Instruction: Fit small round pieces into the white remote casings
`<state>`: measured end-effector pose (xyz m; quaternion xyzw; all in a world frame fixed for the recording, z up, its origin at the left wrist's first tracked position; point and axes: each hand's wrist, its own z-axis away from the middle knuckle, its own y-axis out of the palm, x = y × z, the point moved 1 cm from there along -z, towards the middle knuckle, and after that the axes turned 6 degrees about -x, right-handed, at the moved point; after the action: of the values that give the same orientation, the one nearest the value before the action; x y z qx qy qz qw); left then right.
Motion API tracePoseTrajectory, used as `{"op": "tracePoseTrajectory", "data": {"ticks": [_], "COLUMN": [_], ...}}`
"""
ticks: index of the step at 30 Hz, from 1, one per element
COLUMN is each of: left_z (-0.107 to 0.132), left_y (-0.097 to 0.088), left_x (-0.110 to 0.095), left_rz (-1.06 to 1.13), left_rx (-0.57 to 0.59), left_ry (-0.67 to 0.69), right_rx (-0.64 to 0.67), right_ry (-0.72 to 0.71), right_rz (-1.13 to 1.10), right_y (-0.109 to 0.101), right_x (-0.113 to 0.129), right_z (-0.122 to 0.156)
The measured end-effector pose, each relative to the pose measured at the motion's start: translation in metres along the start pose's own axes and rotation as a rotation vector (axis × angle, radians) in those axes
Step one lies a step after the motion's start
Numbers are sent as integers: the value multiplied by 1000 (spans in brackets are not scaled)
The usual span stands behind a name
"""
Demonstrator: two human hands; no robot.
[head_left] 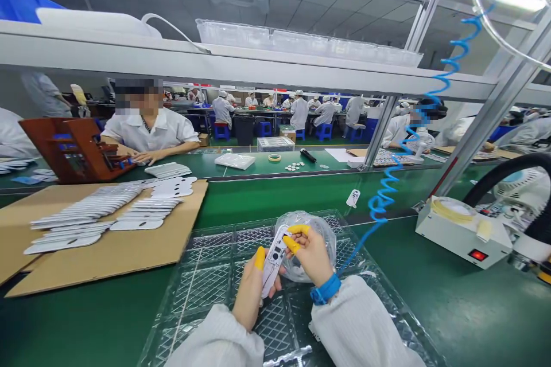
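Observation:
My left hand (252,292) grips the lower end of a long white remote-control shell (274,261) and holds it upright, a yellow finger cot on its raised fingertip. My right hand (310,253), with yellow cots on thumb and forefinger and a blue wrist strap, pinches the top of the same shell. Behind the right hand lies a crumpled clear plastic bag (321,229). Both hands hover over a clear plastic compartment tray (206,281) on the green bench.
A cardboard sheet (107,252) at left carries rows of white shells (86,212). A white box with a red switch (462,235) stands at right under a blue coiled hose (387,183). A person in white sits across the green conveyor; more workers sit further back.

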<state>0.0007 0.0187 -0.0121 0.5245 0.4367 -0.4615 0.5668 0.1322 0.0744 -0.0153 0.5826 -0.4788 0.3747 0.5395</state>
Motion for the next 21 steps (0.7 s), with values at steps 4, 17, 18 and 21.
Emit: {"op": "tracePoseTrajectory", "data": {"ticks": [4, 17, 18, 21], "left_z": [1, 2, 3, 3], "left_y": [-1, 1, 1, 1], "left_x": [1, -6, -6, -6], "left_rz": [-5, -6, -5, 13], "left_rx": [-2, -19, -16, -19], "left_ry": [7, -17, -16, -10], "right_rx": [-5, -16, -16, -15], "right_ry": [2, 49, 51, 56], "right_rz": [3, -27, -30, -36], "right_y": [-2, 1, 1, 1], "right_x": [0, 10, 11, 13], "right_z": [-1, 2, 3, 3]}}
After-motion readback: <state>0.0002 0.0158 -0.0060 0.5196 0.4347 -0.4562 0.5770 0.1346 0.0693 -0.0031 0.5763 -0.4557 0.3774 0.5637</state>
